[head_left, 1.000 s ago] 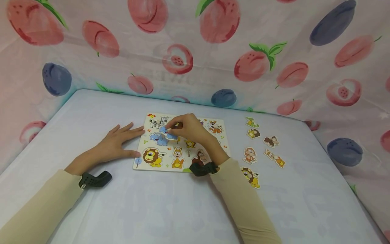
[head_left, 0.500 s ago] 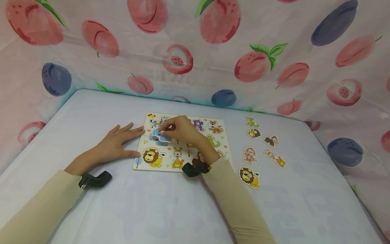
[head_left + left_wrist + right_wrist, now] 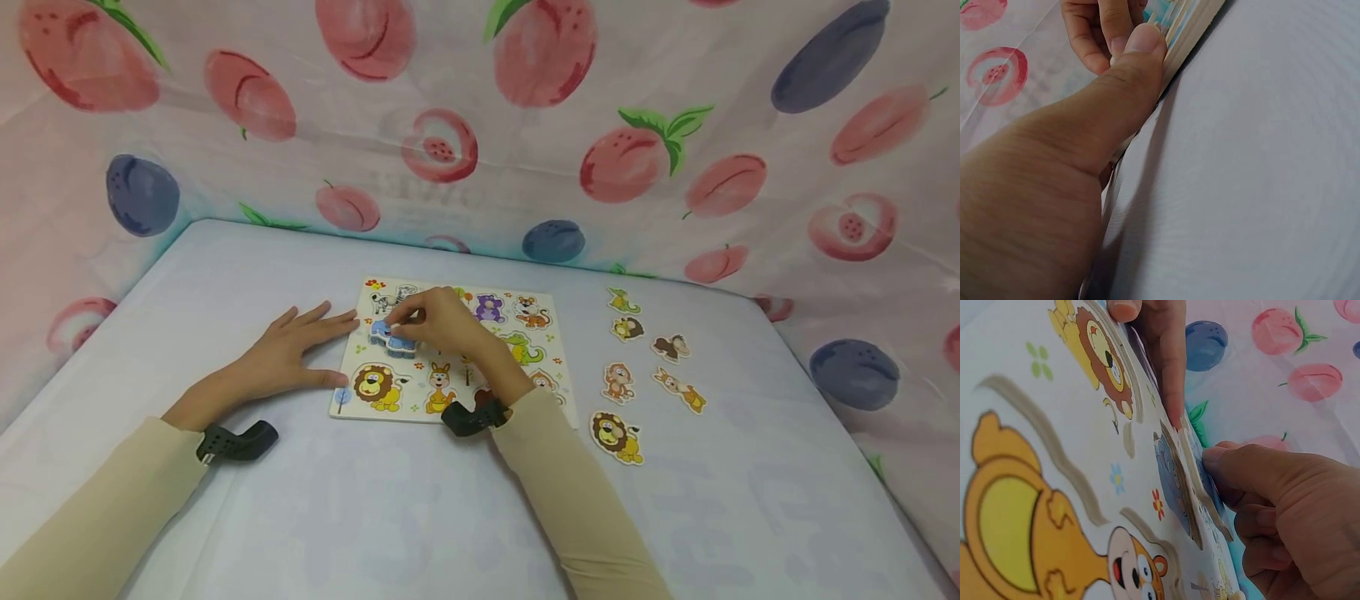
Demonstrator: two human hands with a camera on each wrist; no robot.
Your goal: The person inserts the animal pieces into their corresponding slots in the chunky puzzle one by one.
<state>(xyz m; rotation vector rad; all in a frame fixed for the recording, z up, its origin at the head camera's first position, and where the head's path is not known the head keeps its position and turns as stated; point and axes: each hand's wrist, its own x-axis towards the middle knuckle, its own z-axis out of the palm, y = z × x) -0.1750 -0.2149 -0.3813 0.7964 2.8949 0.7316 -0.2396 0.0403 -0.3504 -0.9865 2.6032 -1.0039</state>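
On the table lies a cream-coloured animal puzzle board point(image 3: 411, 409) with recessed pictures, among them a lion, a kangaroo and a green crocodile. My right hand point(image 3: 453, 323) pinches a blue elephant puzzle piece point(image 3: 381, 328) between thumb and index finger. In the right wrist view the elephant piece point(image 3: 1215, 497) stands slightly off the board, close over the printed elephant point(image 3: 1174, 478). Spread with fingers straight, my left hand point(image 3: 287, 354) has its fingertips at the board's left edge and its thumb on the lower left corner. The left wrist view shows the left thumb point(image 3: 1129, 75) against the board's side.
Right of the board lie several loose pieces: a crocodile point(image 3: 622, 301), a hedgehog point(image 3: 627, 329), a brown monkey point(image 3: 670, 347), an orange monkey point(image 3: 618, 382), a kangaroo point(image 3: 681, 390) and a lion point(image 3: 617, 438). A fruit-print cloth point(image 3: 525, 175) hangs behind the table.
My right hand has moved left with the elephant piece, from beside the printed elephant to over it. The left hand stays in place.
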